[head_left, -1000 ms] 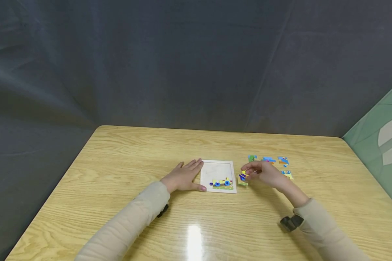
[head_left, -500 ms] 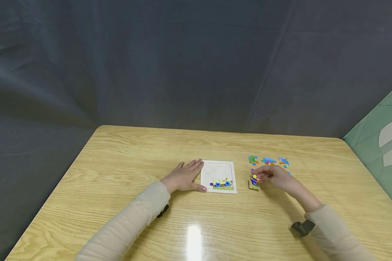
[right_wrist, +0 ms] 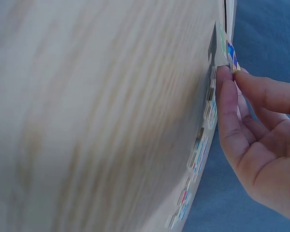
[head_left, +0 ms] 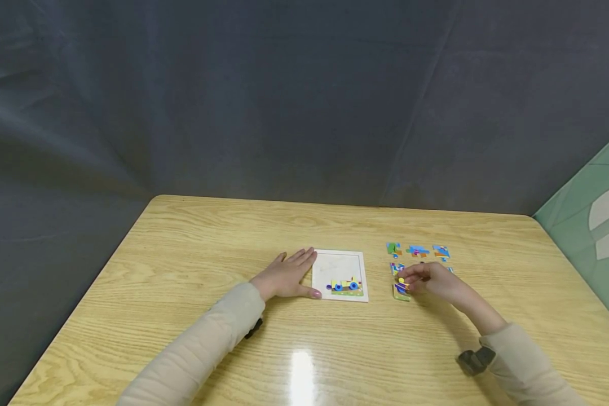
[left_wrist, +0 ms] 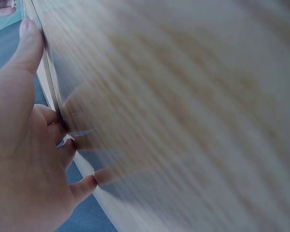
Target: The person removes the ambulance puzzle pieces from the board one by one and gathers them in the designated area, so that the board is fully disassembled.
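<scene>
A square white puzzle tray (head_left: 335, 264) lies on the table, with joined pieces showing a yellow vehicle with blue wheels (head_left: 346, 286) along its near edge. My left hand (head_left: 286, 276) rests at the tray's left side, fingers spread, thumb at the near corner. To the right of the tray, my right hand (head_left: 433, 282) pinches a puzzle piece (head_left: 401, 290) with a yellow and blue figure on green. In the right wrist view that puzzle piece (right_wrist: 227, 50) is tilted between thumb and fingertips, one edge close to the tabletop.
Loose puzzle pieces lie beyond my right hand: a green and blue one (head_left: 393, 249), a blue one (head_left: 418, 250) and another blue one (head_left: 441, 251). A further piece (head_left: 397, 268) lies just behind the held one. Dark cloth (head_left: 284, 101) hangs behind the table (head_left: 223, 225).
My right hand has carried the pinched piece rightward, away from the tray and slightly nearer to me. The left hand and the tray have stayed practically in place.
</scene>
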Action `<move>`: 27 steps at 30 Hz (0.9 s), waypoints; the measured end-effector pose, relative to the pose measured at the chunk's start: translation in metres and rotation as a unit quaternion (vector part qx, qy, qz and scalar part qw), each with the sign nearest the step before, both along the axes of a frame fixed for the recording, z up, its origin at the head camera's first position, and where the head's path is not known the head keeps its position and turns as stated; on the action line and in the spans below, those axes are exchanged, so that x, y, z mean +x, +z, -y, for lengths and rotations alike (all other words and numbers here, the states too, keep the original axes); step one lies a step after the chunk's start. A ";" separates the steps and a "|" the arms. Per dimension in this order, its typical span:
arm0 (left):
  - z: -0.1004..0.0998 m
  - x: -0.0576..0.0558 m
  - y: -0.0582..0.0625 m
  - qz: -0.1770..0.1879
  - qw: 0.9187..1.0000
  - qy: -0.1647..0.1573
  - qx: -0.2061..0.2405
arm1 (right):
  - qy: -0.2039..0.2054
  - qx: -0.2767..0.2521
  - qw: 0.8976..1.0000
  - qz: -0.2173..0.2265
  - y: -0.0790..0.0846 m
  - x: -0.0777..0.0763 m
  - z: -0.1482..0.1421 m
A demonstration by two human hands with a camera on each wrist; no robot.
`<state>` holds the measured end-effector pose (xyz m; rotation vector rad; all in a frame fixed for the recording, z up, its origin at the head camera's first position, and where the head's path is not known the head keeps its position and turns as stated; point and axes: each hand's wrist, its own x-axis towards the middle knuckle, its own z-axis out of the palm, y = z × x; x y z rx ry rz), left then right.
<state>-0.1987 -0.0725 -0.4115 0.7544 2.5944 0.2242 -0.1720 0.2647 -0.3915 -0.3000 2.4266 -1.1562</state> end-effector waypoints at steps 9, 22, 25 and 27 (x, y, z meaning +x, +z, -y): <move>0.000 0.000 0.002 0.001 1.000 -0.001 -0.003 | 0.006 -0.018 1.000 0.016 -0.004 -0.002 -0.005; -0.001 0.000 0.002 0.005 1.000 0.003 -0.003 | 0.003 -0.008 1.000 0.013 -0.005 -0.003 -0.007; -0.001 0.000 0.001 0.005 1.000 0.002 -0.005 | 0.003 -0.005 1.000 0.014 -0.004 -0.002 -0.007; -0.001 0.000 0.000 0.005 1.000 0.001 -0.005 | 0.003 0.003 1.000 0.010 -0.004 -0.002 -0.007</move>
